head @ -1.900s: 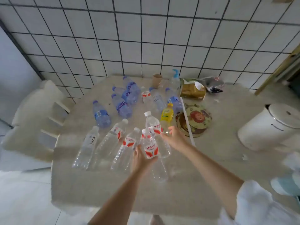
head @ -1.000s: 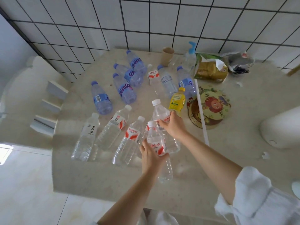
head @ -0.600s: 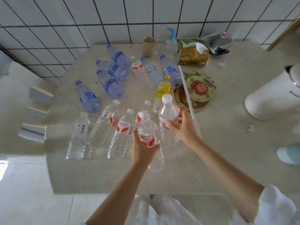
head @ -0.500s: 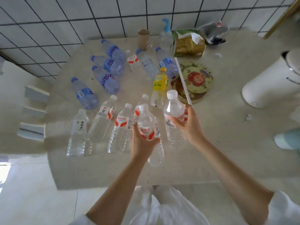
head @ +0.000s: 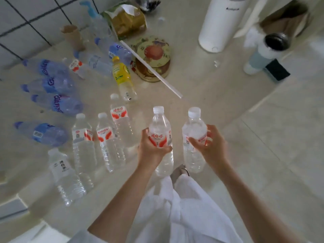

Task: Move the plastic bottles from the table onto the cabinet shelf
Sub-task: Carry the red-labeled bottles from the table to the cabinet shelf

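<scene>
My left hand (head: 150,149) grips a clear, white-capped bottle with a red label (head: 160,123), held upright over the table's near edge. A second clear red-label bottle (head: 193,127) stands upright in my right hand (head: 210,146), out past the table edge above the floor. Several clear bottles (head: 84,142) lie in a row on the beige table (head: 201,88) to the left. Several blue bottles (head: 57,104) lie farther left and back. A yellow-label bottle (head: 121,76) lies mid-table. No cabinet shelf is in view.
A round patterned tin (head: 154,55) with a white stick (head: 150,69) across it, a paper cup (head: 72,37), a brown tissue pack (head: 126,20) and a white canister (head: 220,23) stand at the back. A light-blue object (head: 263,57) stands on the tiled floor at right.
Both hands have lifted their bottles off the table and drawn them back toward me and to the right. My view has swung right, so the table now sits to the left.
</scene>
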The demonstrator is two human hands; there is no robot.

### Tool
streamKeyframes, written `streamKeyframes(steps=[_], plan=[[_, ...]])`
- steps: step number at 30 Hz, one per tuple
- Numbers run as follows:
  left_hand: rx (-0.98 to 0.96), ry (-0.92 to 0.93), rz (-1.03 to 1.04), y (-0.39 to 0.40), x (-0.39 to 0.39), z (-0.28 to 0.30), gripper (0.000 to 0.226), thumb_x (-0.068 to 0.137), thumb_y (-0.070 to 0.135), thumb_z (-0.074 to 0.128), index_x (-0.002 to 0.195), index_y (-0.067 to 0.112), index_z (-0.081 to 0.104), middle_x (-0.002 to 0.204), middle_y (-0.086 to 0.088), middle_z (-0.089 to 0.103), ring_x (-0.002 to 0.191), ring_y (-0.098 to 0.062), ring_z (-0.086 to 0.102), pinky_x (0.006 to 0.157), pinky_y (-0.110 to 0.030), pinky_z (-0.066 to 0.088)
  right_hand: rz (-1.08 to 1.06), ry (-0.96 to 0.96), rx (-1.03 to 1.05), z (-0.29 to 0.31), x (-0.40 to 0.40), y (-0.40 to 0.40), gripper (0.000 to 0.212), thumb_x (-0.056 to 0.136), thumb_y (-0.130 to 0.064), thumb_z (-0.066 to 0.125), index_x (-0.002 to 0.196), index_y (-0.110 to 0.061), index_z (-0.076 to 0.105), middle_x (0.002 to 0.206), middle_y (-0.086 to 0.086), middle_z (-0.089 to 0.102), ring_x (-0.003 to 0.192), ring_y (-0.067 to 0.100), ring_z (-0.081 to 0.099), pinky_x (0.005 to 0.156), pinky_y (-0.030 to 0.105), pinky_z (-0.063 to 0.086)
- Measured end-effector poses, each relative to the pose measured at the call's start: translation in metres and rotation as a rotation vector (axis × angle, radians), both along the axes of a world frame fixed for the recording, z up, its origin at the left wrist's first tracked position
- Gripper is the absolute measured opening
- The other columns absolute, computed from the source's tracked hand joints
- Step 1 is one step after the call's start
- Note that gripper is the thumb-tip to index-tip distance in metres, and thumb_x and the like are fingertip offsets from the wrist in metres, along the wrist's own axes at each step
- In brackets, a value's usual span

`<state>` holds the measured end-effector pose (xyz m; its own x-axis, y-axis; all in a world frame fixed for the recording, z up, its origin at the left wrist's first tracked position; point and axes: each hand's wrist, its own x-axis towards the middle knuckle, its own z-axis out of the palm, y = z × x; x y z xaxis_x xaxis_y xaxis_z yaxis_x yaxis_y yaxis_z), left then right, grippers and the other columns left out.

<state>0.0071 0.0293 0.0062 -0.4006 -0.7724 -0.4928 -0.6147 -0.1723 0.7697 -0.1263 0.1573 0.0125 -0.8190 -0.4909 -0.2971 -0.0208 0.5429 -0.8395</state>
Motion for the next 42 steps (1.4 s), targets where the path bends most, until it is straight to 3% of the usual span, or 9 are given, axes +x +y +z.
streamKeyframes(steps=[2, 7, 12, 18, 22, 30, 34, 39, 42], plan=[[-0.009, 0.001, -0.106, 0.011, 0.001, -0.001, 0.071, 0.056, 0.016, 0.090, 0.110, 0.030, 0.046, 0.093, 0.009, 0.065, 0.085, -0.010, 0.066, 0.070, -0.021, 0.050, -0.091, 0.008, 0.047, 0.001, 0.014, 0.026, 0.054, 0.066, -0.033, 0.084, 0.112, -0.021, 0.057, 0.093, -0.005, 0.067, 0.080, 0.013, 0.066, 0.066, 0.022, 0.052], [-0.012, -0.022, -0.384, 0.048, -0.010, 0.004, 0.069, 0.056, 0.022, 0.091, 0.108, 0.030, 0.046, 0.095, 0.014, 0.065, 0.090, -0.010, 0.067, 0.085, -0.033, 0.056, -0.318, 0.009, 0.044, 0.007, 0.045, 0.094, 0.051, 0.066, -0.037, 0.082, 0.107, -0.021, 0.057, 0.092, -0.009, 0.065, 0.080, 0.008, 0.067, 0.069, 0.029, 0.057], [-0.001, -0.031, -0.653, 0.100, -0.030, 0.012, 0.067, 0.057, 0.022, 0.090, 0.109, 0.027, 0.048, 0.096, 0.013, 0.065, 0.089, -0.011, 0.067, 0.082, -0.035, 0.056, -0.605, -0.022, -0.013, 0.016, 0.082, 0.167, 0.048, 0.066, -0.035, 0.083, 0.102, -0.019, 0.057, 0.088, -0.018, 0.064, 0.076, -0.013, 0.064, 0.067, 0.014, 0.055], [0.056, -0.026, -0.974, 0.195, -0.029, 0.020, 0.068, 0.057, 0.017, 0.088, 0.111, 0.029, 0.048, 0.096, 0.013, 0.066, 0.087, -0.008, 0.066, 0.077, -0.033, 0.057, -0.989, -0.095, -0.071, 0.021, 0.146, 0.267, 0.042, 0.066, -0.030, 0.085, 0.099, -0.016, 0.063, 0.088, -0.008, 0.071, 0.079, 0.000, 0.069, 0.068, 0.022, 0.057], [0.083, 0.001, -1.166, 0.277, -0.015, 0.022, 0.073, 0.057, 0.014, 0.089, 0.116, 0.027, 0.049, 0.099, 0.010, 0.065, 0.088, -0.009, 0.066, 0.076, -0.029, 0.056, -1.174, -0.067, -0.062, 0.028, 0.196, 0.336, 0.048, 0.064, -0.034, 0.085, 0.104, -0.015, 0.065, 0.094, -0.008, 0.072, 0.083, -0.002, 0.069, 0.074, 0.027, 0.060], [0.148, 0.024, -1.474, 0.444, 0.024, 0.027, 0.071, 0.059, 0.006, 0.088, 0.114, 0.029, 0.049, 0.096, 0.010, 0.066, 0.086, -0.006, 0.067, 0.072, -0.023, 0.054, -1.435, 0.022, -0.032, 0.040, 0.288, 0.461, 0.052, 0.062, -0.046, 0.080, 0.107, -0.026, 0.062, 0.091, -0.022, 0.065, 0.079, -0.013, 0.065, 0.068, 0.010, 0.054], [0.143, 0.029, -1.623, 0.514, 0.037, 0.031, 0.073, 0.060, 0.006, 0.088, 0.117, 0.026, 0.048, 0.096, 0.013, 0.063, 0.084, 0.000, 0.063, 0.062, -0.012, 0.046, -1.581, 0.047, 0.030, 0.038, 0.318, 0.509, 0.056, 0.060, -0.053, 0.077, 0.106, -0.025, 0.064, 0.090, -0.017, 0.067, 0.078, -0.007, 0.065, 0.070, 0.014, 0.056], [0.121, 0.030, -1.766, 0.588, 0.039, 0.032, 0.077, 0.058, 0.005, 0.089, 0.119, 0.025, 0.048, 0.096, 0.014, 0.062, 0.084, -0.001, 0.062, 0.072, -0.021, 0.050, -1.730, 0.046, 0.053, 0.038, 0.336, 0.563, 0.059, 0.060, -0.055, 0.077, 0.108, -0.023, 0.064, 0.089, -0.021, 0.066, 0.076, -0.012, 0.064, 0.069, 0.008, 0.053], [0.121, 0.055, -1.850, 0.634, 0.033, 0.032, 0.074, 0.058, 0.003, 0.089, 0.115, 0.026, 0.048, 0.094, 0.013, 0.062, 0.081, 0.001, 0.061, 0.063, -0.013, 0.047, -1.837, 0.038, 0.061, 0.037, 0.338, 0.596, 0.062, 0.059, -0.056, 0.078, 0.108, -0.021, 0.063, 0.089, -0.020, 0.065, 0.078, -0.011, 0.063, 0.071, 0.012, 0.054]])
